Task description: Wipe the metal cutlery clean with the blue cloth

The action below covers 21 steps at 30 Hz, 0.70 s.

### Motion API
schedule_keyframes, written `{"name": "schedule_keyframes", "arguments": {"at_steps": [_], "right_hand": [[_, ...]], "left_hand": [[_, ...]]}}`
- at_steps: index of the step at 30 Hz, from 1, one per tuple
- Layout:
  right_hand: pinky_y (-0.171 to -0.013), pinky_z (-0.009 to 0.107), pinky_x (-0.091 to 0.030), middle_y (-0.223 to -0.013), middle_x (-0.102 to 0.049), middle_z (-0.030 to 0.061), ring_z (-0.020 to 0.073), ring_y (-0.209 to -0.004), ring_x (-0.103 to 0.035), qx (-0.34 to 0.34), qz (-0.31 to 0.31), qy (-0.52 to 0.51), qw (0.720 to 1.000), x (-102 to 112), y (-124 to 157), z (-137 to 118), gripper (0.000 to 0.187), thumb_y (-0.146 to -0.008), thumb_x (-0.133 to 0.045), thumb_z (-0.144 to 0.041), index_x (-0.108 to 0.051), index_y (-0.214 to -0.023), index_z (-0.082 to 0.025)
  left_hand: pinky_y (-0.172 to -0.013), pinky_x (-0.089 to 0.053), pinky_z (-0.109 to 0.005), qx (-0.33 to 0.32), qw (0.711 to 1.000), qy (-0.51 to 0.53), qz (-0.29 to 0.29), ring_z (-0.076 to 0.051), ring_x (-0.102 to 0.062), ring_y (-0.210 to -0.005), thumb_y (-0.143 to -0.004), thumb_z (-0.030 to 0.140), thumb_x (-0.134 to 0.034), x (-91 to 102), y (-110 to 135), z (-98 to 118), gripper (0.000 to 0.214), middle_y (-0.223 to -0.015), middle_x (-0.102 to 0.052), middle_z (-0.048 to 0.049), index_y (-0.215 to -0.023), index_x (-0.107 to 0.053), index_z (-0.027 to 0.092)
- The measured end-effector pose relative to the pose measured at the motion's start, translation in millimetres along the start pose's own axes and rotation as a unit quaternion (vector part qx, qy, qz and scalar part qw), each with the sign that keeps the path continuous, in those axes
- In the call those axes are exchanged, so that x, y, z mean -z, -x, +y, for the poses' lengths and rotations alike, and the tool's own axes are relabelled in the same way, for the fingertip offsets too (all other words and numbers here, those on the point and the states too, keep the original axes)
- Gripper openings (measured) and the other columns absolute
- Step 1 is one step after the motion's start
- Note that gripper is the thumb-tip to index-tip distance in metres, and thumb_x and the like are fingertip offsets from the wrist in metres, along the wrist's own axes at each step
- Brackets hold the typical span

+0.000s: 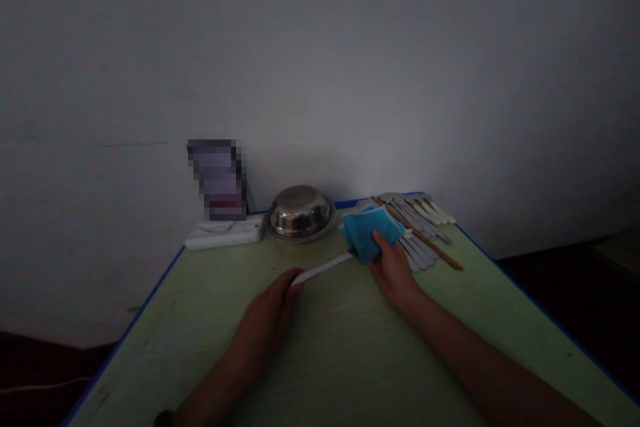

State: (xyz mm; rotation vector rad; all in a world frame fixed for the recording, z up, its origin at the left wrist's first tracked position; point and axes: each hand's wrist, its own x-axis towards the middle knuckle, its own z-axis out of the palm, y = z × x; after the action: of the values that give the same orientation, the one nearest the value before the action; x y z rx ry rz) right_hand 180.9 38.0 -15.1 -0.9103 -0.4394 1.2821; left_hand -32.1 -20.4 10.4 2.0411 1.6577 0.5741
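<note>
My left hand (273, 310) is closed around the near end of a long silver-coloured utensil (325, 268). Its far end disappears under a folded blue cloth (369, 230), so I cannot tell what kind of utensil it is. Pinched between thumb and fingers, the cloth is in my right hand (395, 270), pressed against the utensil's covered end. Just beyond that hand lie several metal utensils (420, 257), partly hidden by the cloth, and brown chopsticks (440, 253) lying slantwise.
An upside-down shiny metal bowl (300, 210) rests at the table's back edge. Left of it, a device with a blurred screen (220, 180) leans behind a white block (225, 232). Several pale spoons (435, 210) lie at the back right. Blue edging borders the green table (340, 353).
</note>
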Motion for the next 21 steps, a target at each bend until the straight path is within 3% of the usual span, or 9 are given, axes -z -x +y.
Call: {"name": "schedule_keyframes", "arguments": {"at_steps": [5, 12, 16, 21], "right_hand": [[-0.063, 0.028, -0.052, -0.074, -0.071, -0.0053, 0.0148, -0.063, -0.064, -0.035, 0.002, -0.025, 0.999, 2, -5, -1, 0.026, -0.065, -0.065, -0.026, -0.062, -0.091, -0.022], [-0.066, 0.030, -0.052, -0.081, -0.072, -0.0022, 0.0156, -0.067, -0.064, -0.021, -0.013, -0.001, 1.000, 2, -5, -1, 0.029, -0.068, -0.068, -0.033, -0.062, -0.095, -0.023], [-0.066, 0.029, -0.048, -0.073, -0.070, -0.0021, 0.0153, -0.065, -0.060, 0.008, -0.024, 0.096, 0.995, 2, 5, 0, 0.027, -0.068, -0.067, -0.042, -0.065, -0.086, -0.021], [-0.059, 0.027, -0.041, -0.051, -0.058, -0.0048, 0.0141, -0.054, -0.051, 0.036, -0.018, 0.270, 0.962, 0, 20, -3, 0.025, -0.064, -0.070, -0.044, -0.063, -0.060, -0.019]], "left_hand": [[-0.071, -0.048, -0.030, -0.027, 0.999, -0.006, -0.045, -0.022, -0.066, -0.080, -0.092, 0.034, -0.030, 4.7, 0, 3, 0.030, -0.089, -0.069, -0.0065, -0.100, -0.055, 0.018], [-0.065, -0.044, -0.027, -0.073, 0.991, -0.063, -0.095, -0.020, -0.062, -0.073, -0.092, 0.037, -0.032, 4.2, 6, 9, 0.027, -0.079, -0.065, -0.0053, -0.084, -0.053, 0.021], [-0.063, -0.043, -0.027, -0.063, 0.988, -0.089, -0.111, -0.021, -0.062, -0.072, -0.091, 0.038, -0.034, 5.8, 5, 11, 0.025, -0.076, -0.064, -0.0049, -0.081, -0.049, 0.021], [-0.062, -0.043, -0.026, -0.028, 0.988, -0.093, -0.121, -0.022, -0.063, -0.073, -0.090, 0.034, -0.032, 7.1, 2, 11, 0.019, -0.076, -0.064, -0.0052, -0.085, -0.045, 0.022]]}}
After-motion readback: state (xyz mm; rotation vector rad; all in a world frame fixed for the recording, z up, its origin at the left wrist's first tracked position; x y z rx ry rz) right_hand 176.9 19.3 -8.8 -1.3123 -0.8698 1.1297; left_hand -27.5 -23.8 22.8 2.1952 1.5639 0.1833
